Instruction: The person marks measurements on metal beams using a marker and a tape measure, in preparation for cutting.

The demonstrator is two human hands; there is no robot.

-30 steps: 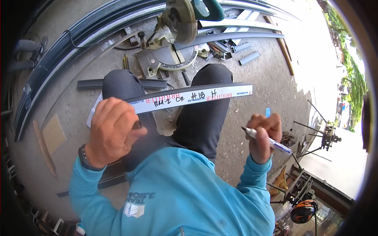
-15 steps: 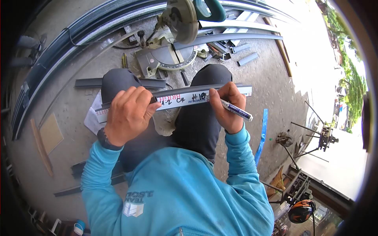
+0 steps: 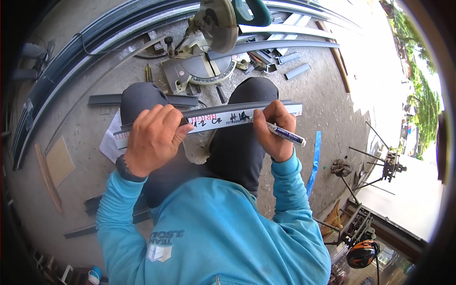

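Across my knees lies a grey aluminium profile (image 3: 213,119), its white printed film facing up with black handwritten marks. My left hand (image 3: 154,140) is closed over the profile's left end, and a small dark piece, perhaps the marker's cap, shows by its thumb. My right hand (image 3: 275,130) pinches a white and blue marker (image 3: 286,133) over the right part of the film. The marker's back end points right and down; its writing tip is hidden behind the fingers.
Beyond my knees stands a mitre saw (image 3: 199,71) on the concrete floor. Long profiles (image 3: 71,71) curve along the left and back, with offcuts (image 3: 297,72) right of the saw. Blue tape (image 3: 314,164) lies to the right, near a black and orange helmet (image 3: 362,254).
My right hand has barely moved along the film, still gripping the marker. The handwriting looks slightly different near its fingertips. My left hand keeps its hold on the profile.
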